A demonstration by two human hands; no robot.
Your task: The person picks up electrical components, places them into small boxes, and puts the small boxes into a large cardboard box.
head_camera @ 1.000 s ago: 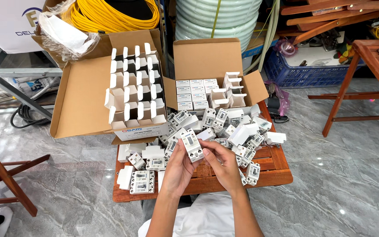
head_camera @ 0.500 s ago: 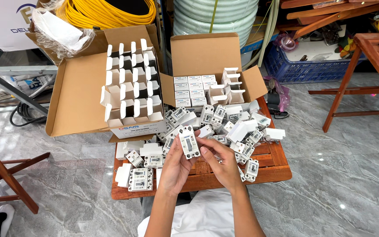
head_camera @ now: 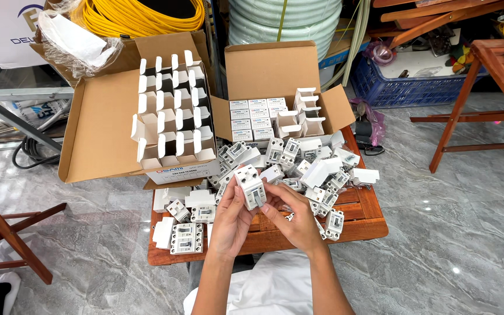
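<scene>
Two open cardboard boxes [head_camera: 106, 128] at the rear of the wooden surface [head_camera: 357, 224]; before them, a heap of white breakers [head_camera: 316, 169]. Above the front edge, left hand [head_camera: 231, 219] and right hand [head_camera: 293, 216], fingers closed, jointly grip one white circuit breaker [head_camera: 250, 186], held upright

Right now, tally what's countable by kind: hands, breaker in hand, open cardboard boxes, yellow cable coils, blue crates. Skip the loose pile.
Hands: 2, left hand and right hand
Breaker in hand: 1
Open cardboard boxes: 2, left box and right box
Yellow coil: 1
Blue crate: 1
Total: 7
</scene>
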